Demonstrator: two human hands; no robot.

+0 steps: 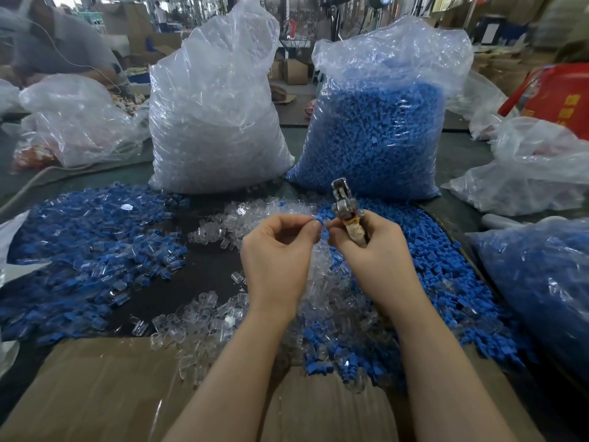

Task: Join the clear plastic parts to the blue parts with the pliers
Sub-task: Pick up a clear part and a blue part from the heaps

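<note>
The step in hand looks like the mating of one pair before the squeeze: the left hand [277, 250] pinches a blue part [317, 217] between thumb and forefinger and holds it up above the table [204, 266], just beside the right hand's fingertips [333, 227]. The right hand [373, 250] has its fingers curled round the wrapped handles of the pliers [345, 208], whose metal head points up and away; its thumb and forefinger also reach toward the blue part, perhaps pinching a clear part against it, though the clear piece is too small and glassy here to be sure. The next move calls for seating the two pieces squarely, then bringing the plier head down over the joint and pressing without letting the small part slip. The blue part is tiny, matte and blocky. Loose clear parts [216, 317] lie heaped under the hands, loose blue ones [446, 275] to the right, and what appear to be joined pieces [83, 250] to the left. Behind stand a clear bag [213, 122] and a blue bag [379, 135].
</note>
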